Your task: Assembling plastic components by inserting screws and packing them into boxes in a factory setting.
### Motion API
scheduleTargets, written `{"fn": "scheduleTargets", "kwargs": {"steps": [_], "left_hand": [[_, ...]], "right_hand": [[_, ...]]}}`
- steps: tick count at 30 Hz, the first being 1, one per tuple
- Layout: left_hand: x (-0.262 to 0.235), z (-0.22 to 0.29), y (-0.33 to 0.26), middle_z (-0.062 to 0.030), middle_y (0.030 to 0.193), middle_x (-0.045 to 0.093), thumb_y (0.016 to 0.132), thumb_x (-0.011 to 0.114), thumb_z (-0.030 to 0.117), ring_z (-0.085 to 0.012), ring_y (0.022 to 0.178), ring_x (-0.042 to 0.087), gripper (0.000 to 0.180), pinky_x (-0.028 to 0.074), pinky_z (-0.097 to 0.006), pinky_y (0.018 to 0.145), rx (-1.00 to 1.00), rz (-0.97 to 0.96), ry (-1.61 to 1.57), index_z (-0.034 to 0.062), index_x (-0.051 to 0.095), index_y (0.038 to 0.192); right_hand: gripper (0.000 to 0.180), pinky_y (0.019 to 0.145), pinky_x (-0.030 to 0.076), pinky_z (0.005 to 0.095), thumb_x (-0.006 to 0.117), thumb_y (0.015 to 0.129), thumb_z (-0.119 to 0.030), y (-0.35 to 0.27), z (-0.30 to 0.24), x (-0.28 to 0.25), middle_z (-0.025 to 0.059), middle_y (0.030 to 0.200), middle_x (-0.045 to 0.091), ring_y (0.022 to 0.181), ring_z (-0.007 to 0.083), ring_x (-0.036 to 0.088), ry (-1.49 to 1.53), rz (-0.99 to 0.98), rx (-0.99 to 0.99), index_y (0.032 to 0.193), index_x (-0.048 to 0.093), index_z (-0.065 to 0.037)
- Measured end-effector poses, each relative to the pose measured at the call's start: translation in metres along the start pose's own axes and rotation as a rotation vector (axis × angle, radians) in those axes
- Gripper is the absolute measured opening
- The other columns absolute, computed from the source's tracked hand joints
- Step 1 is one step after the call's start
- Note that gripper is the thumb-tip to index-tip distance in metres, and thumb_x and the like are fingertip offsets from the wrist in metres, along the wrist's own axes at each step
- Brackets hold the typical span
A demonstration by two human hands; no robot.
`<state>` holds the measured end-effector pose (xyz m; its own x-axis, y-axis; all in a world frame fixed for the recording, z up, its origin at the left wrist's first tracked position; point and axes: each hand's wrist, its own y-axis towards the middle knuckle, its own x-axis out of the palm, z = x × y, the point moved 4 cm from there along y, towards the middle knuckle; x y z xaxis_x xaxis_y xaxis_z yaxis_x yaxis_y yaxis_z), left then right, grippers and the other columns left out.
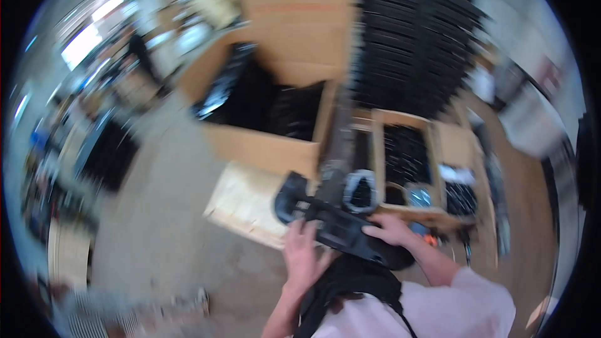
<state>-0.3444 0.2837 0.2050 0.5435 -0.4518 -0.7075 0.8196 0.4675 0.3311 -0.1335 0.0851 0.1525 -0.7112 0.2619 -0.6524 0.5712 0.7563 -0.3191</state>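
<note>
The picture is blurred by motion. A flat black plastic part (341, 228), long and rounded at its ends, lies across my body just below the middle of the view. My left hand (302, 251) grips its near edge from below. My right hand (391, 230) rests on top of its right half, fingers curled over it. Both forearms come in from the lower edge, the right one in a pale pink sleeve. A black strap hangs on my chest under the part.
A large open cardboard box (263, 147) lined with black plastic stands ahead on the concrete floor. To its right are a tall stack of black trays (410, 37), a small wooden crate (379, 150) with black parts, and a flat cardboard sheet (241, 203).
</note>
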Motion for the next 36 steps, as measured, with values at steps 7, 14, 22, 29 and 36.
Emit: {"fn": "scheduleTargets", "kwargs": {"steps": [7,14,22,29,36], "left_hand": [[0.033,-0.045,-0.026,-0.0203,0.126,0.065,0.087,0.075,0.009,-0.0399,0.122,0.059,0.05,0.045,-0.049,0.108,-0.221,-0.103,-0.221,-0.0001,0.06,0.134],[0.104,-0.05,-0.05,-0.0166,0.114,0.072,0.093,0.073,0.027,-0.0374,0.108,0.068,0.04,0.052,-0.048,0.096,0.114,-0.583,-0.058,0.0073,0.066,0.127],[0.16,0.006,0.009,-0.0185,0.12,0.069,0.094,0.071,0.028,-0.0394,0.11,0.066,0.046,0.053,-0.048,0.096,0.05,-0.563,-0.114,0.0059,0.063,0.132],[0.178,0.062,0.031,-0.0199,0.137,0.062,0.1,0.069,0.028,-0.0303,0.124,0.064,0.066,0.05,-0.041,0.107,-0.383,-0.467,-0.705,0.0015,0.042,0.153],[0.138,0.025,0.039,-0.015,0.133,0.062,0.096,0.077,0.02,-0.0231,0.118,0.062,0.066,0.052,-0.039,0.101,-0.7,0.213,-0.992,-0.0016,0.043,0.147]], "right_hand": [[0.063,0.101,0.052,0.0411,0.067,0.096,-0.053,-0.02,0.026,-0.019,0.0205,0.124,0.073,0.114,0.0307,0.07,0.279,0.197,0.235,0.135,0.068,-0.002],[0.055,0.095,0.054,0.0361,0.069,0.099,-0.04,-0.025,0.101,-0.018,0.014,0.116,0.074,0.105,0.0209,0.069,0.645,0.37,0.276,0.132,0.067,0.003],[0.048,0.092,0.05,0.0327,0.067,0.102,-0.036,-0.006,0.143,-0.073,0.0097,0.109,0.073,0.1,0.0162,0.065,0.756,0.478,0.237,0.125,0.069,0.006],[0.043,0.095,0.048,0.0301,0.062,0.106,-0.033,0.057,0.092,-0.082,0.0081,0.115,0.071,0.104,0.0146,0.063,0.949,0.268,0.022,0.127,0.067,0.004],[0.051,0.097,0.052,0.0358,0.066,0.102,-0.036,0.11,-0.013,-0.021,0.0176,0.117,0.073,0.107,0.0216,0.068,0.686,-0.062,-0.162,0.132,0.063,0.005]]}}
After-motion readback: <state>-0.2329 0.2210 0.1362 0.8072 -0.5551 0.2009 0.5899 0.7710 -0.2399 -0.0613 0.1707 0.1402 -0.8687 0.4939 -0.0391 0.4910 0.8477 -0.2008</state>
